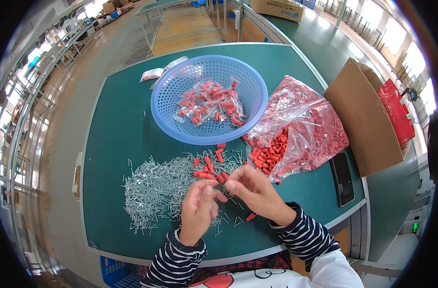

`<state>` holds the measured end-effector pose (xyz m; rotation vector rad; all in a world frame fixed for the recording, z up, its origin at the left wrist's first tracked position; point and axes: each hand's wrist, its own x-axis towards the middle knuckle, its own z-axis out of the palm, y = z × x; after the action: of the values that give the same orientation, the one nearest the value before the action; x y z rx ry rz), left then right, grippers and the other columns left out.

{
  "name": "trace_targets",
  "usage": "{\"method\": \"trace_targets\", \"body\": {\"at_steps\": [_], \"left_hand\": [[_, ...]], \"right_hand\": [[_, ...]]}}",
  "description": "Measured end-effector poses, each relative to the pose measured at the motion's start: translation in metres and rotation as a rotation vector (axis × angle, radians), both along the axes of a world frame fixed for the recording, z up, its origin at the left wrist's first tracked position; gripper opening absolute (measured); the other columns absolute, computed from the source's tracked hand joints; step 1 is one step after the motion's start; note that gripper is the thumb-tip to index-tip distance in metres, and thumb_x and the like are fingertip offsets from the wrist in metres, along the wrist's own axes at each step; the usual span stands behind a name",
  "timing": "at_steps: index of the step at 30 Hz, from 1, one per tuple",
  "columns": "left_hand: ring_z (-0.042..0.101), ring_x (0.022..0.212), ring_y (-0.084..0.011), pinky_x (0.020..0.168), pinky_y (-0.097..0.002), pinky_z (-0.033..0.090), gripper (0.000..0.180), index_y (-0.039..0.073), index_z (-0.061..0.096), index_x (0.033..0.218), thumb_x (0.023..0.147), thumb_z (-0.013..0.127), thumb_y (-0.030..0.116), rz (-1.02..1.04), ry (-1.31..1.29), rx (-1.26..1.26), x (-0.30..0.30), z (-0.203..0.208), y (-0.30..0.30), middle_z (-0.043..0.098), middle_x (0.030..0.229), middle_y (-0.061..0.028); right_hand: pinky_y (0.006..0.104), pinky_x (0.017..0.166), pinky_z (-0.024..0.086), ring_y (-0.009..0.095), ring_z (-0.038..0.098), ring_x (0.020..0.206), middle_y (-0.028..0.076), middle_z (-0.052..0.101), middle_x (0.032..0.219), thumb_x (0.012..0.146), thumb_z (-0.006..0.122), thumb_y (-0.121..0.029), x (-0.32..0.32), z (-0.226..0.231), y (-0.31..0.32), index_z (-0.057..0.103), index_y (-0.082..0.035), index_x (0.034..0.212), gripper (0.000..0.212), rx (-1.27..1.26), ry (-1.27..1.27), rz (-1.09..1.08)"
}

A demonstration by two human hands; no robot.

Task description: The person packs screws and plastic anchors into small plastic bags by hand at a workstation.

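Note:
Close together above the near edge of the pile, my left hand (198, 210) and my right hand (255, 191) almost meet at the fingertips. The left fingers curl toward the thumb; what they grip, if anything, is hidden. On the right, thumb and forefinger are pinched together, and I cannot make out anything between them. Under and left of the hands spreads a heap of silver screws (156, 185). Several red plastic plugs (209, 164) lie among the screws just beyond my fingertips. One more red plug (250, 217) rests below my right hand.
A blue perforated basket (162, 124) holding small clear bags of red plugs stands behind. To its right lies a large clear bag of red plugs (320, 129), its mouth toward me. A phone (342, 180) and a cardboard box (365, 117) are at the green table's (115, 115) right side.

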<state>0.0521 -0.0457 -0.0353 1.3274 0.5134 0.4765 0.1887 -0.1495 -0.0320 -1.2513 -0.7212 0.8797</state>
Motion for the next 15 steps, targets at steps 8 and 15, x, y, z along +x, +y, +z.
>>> {"method": "trace_targets", "body": {"at_steps": [8, 15], "left_hand": [[0.047, 0.052, -0.0054, 0.047, -0.0197, 0.039, 0.031, 0.001, 0.050, 0.120, 0.106, 0.040, 0.027, -0.043, -0.017, -0.043, 0.001, -0.002, -0.006, 0.060, 0.084, -0.0052], [0.050, 0.054, -0.0057, 0.049, -0.0198, 0.040, 0.030, -0.001, 0.054, 0.114, 0.104, 0.044, 0.026, -0.048, 0.049, 0.011, 0.001, -0.002, -0.004, 0.062, 0.086, -0.0066]], "right_hand": [[0.0264, 0.060, 0.043, 0.013, 0.056, 0.072, 0.004, 0.056, 0.081, 0.085, 0.073, -0.013, -0.007, 0.000, 0.001, 0.066, -0.004, 0.098, 0.017, -0.014, -0.420, 0.010], [0.0260, 0.062, 0.044, 0.011, 0.056, 0.074, 0.004, 0.059, 0.085, 0.092, 0.064, -0.011, -0.002, 0.006, -0.001, 0.061, 0.000, 0.097, 0.012, -0.066, -0.342, -0.048]]}}
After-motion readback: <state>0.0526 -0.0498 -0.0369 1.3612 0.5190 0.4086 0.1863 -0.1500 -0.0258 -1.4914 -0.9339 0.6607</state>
